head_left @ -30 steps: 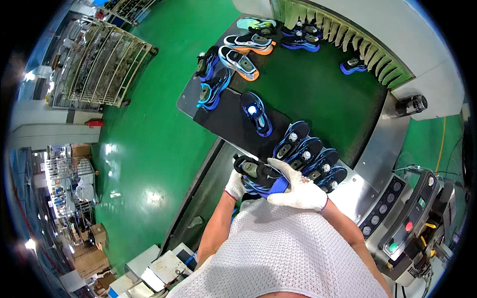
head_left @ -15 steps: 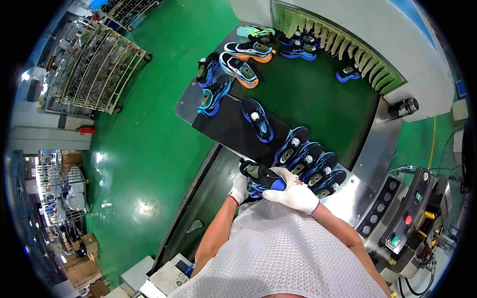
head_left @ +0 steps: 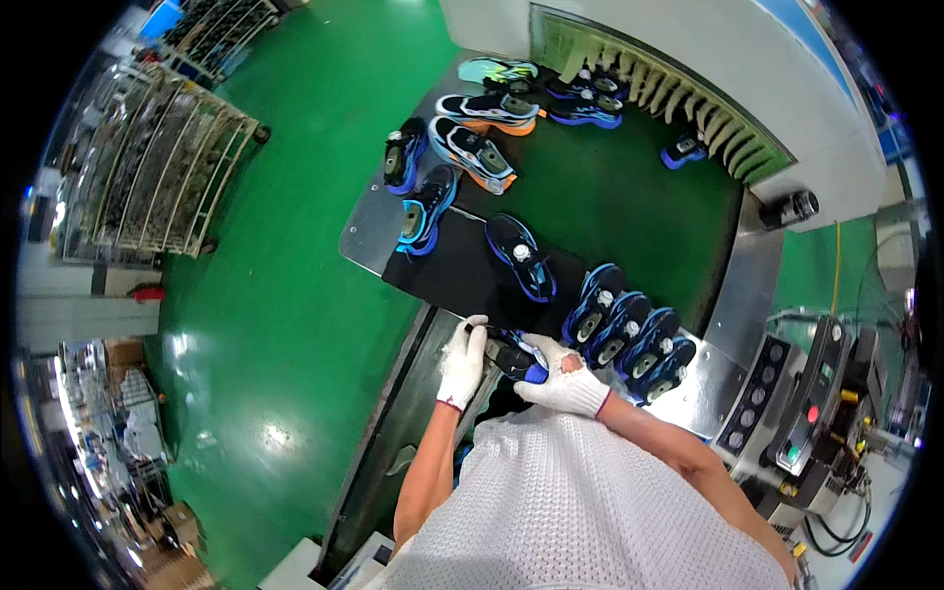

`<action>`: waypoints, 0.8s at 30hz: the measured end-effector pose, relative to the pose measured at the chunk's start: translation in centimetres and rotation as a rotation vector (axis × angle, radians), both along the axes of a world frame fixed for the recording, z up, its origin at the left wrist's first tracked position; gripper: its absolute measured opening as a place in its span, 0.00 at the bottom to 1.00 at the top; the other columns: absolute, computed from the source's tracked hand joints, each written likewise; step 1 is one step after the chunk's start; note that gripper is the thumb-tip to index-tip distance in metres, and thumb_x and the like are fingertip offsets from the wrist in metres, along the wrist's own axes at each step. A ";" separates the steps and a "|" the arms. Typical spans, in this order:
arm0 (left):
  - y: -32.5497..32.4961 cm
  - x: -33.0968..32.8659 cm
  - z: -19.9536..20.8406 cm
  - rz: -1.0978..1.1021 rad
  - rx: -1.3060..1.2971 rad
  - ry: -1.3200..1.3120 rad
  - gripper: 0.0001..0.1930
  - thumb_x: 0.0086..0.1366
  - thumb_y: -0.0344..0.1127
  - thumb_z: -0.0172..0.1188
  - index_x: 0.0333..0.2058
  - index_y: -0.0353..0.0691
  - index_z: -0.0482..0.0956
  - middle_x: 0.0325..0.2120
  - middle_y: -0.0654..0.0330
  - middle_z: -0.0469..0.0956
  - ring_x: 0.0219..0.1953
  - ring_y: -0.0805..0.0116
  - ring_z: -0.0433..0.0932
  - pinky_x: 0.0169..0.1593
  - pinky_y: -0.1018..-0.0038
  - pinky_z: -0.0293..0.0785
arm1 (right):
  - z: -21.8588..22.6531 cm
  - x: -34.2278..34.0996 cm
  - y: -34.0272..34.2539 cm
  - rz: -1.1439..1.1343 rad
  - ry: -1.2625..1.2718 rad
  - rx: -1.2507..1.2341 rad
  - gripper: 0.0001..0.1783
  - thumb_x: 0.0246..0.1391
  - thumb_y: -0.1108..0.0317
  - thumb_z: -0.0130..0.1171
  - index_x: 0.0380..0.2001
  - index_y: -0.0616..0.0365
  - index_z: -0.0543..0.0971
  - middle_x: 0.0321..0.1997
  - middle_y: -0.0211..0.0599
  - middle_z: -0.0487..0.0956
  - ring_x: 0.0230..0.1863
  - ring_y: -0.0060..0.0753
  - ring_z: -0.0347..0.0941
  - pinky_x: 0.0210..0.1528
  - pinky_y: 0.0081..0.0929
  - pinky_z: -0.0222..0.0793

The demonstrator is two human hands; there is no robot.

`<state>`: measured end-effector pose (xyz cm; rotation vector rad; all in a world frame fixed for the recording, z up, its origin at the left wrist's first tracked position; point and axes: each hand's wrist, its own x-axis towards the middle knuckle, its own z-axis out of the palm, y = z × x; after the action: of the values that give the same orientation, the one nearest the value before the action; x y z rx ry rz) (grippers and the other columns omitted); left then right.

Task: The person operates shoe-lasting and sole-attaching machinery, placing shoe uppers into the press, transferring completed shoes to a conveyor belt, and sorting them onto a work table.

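Observation:
In front of my body, a black and blue sneaker (head_left: 513, 363) is held in my gloved right hand (head_left: 564, 382), fingers closed round its right side. My left hand (head_left: 461, 362), also in a white knit glove, is closed at the shoe's left, pinching a small dark bit whose kind is unclear. Both hands partly hide this shoe. Just beyond them, a single black and blue sneaker (head_left: 520, 258) lies on a black mat (head_left: 447, 270). To the right of my right hand, several matching sneakers (head_left: 629, 329) stand in a slanting row.
A green conveyor belt (head_left: 629, 197) curves from a machine opening hung with strip curtains (head_left: 688, 103). More sneakers (head_left: 472, 152) stand at the table's far left. A control panel (head_left: 811, 393) is at right, a black cylinder (head_left: 790, 209) above it. Wire carts (head_left: 167, 162) stand on the green floor.
My left hand has moved from the sneaker's side up to its far left, now pinching something dark. The held sneaker has turned in my right hand, which keeps its grip. My view has shifted slightly.

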<state>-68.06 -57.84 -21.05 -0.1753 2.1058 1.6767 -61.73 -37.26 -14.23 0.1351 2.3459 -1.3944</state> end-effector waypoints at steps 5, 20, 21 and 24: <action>0.6 -2.6 2.3 0.101 0.055 -0.106 0.15 0.76 0.43 0.50 0.47 0.42 0.83 0.29 0.68 0.78 0.23 0.80 0.70 0.24 0.79 0.65 | -1.3 0.8 -0.2 -0.057 0.143 -0.141 0.49 0.46 0.58 0.73 0.69 0.63 0.64 0.66 0.56 0.71 0.65 0.52 0.72 0.67 0.39 0.69; 17.8 0.1 7.3 -0.671 0.258 0.018 0.13 0.75 0.36 0.50 0.47 0.36 0.81 0.44 0.56 0.79 0.47 0.65 0.77 0.54 0.70 0.73 | 4.7 10.3 8.1 -0.564 0.038 0.082 0.53 0.48 0.53 0.74 0.70 0.67 0.61 0.65 0.57 0.72 0.67 0.50 0.70 0.69 0.38 0.66; 19.4 0.9 7.8 -0.716 0.311 0.019 0.13 0.75 0.35 0.51 0.49 0.36 0.81 0.46 0.54 0.78 0.50 0.63 0.77 0.56 0.68 0.73 | 4.4 11.9 8.7 -0.627 0.131 0.052 0.52 0.47 0.53 0.74 0.70 0.67 0.62 0.64 0.56 0.73 0.65 0.48 0.72 0.67 0.38 0.68; 24.0 5.1 9.5 -0.970 0.425 0.297 0.18 0.77 0.39 0.50 0.58 0.37 0.75 0.54 0.54 0.76 0.45 0.69 0.80 0.45 0.72 0.79 | 5.5 17.6 10.6 -1.041 0.201 -0.278 0.44 0.50 0.59 0.72 0.67 0.67 0.68 0.61 0.47 0.78 0.61 0.36 0.75 0.66 0.35 0.68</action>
<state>-62.94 -33.84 -11.51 1.0939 1.5042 1.4816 -44.12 -26.64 -8.74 1.3304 2.2489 -2.2346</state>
